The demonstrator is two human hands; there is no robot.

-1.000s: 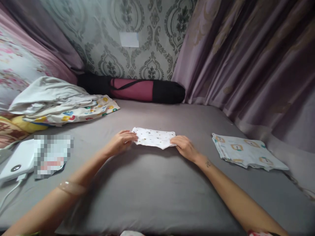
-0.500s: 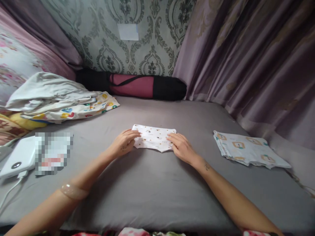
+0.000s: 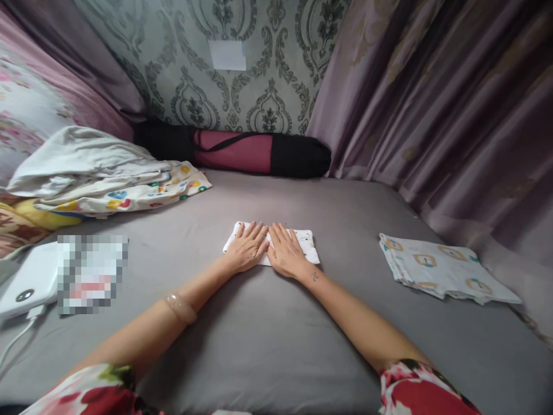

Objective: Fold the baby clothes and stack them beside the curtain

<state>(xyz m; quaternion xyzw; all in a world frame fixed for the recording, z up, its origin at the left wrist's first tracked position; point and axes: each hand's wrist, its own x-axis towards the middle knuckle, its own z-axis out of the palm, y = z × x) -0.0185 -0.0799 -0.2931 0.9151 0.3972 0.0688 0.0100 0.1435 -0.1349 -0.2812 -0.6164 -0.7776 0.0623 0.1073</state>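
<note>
A small folded white cloth (image 3: 307, 245) with a tiny print, perhaps a garment, lies on the grey bed sheet (image 3: 268, 334) in front of me. Flat on its left half rests my left hand (image 3: 248, 246), fingers spread and pointing away. My right hand (image 3: 285, 251) presses down beside it, also flat with its fingers stretched out. The two hands are side by side near the cloth's middle and cover most of it. Its left and right ends show past my hands. A pale bangle (image 3: 180, 308) circles my left forearm.
A folded printed cloth (image 3: 447, 268) lies to the right. At left are a white power bank (image 3: 32, 279) with a cable, a blurred-out packet (image 3: 93, 274) and a heap of fabric (image 3: 108, 173). Along the wall lies a black and maroon long bag (image 3: 233, 151); curtains (image 3: 423, 86) hang right.
Both hands have moved inward from the cloth's two ends to its middle and now lie flat on it. The cloth looks narrower from front to back.
</note>
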